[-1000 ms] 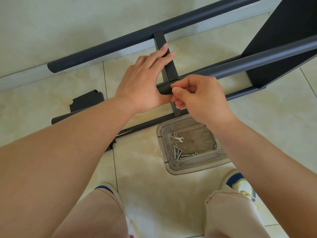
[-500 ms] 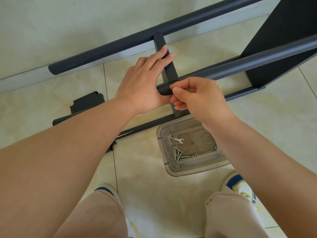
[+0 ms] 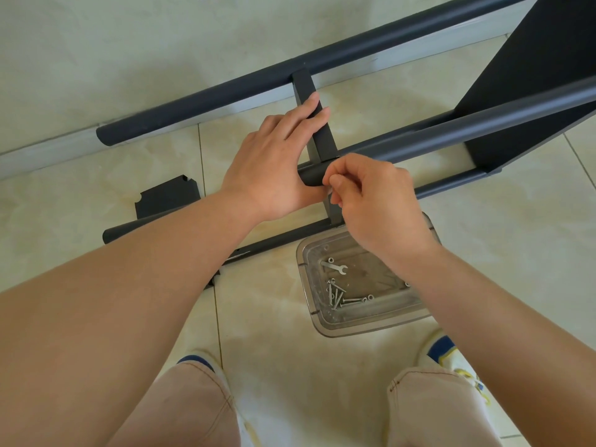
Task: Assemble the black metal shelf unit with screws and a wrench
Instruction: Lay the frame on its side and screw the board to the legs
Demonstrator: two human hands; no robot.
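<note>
**Holding the shelf frame at the bar's end**

Kneeling over the black shelf frame, a person works at the end of the near round bar, which sticks out just past a flat cross piece. The left hand lies on that cross piece with its fingers nearly straight along it, and its thumb side touches the bar's end. The right hand has its fingers curled, with fingertip and thumb pinched together right at the bar's end; I cannot tell if something small is between them. A black shelf panel stands at the far right. A clear tray sits on the floor just below the hands, holding a small wrench and loose screws. Bare tiles lie open on the right, past the tray's edge. A black flat plate lies on the left, near the bottom bar.
</note>
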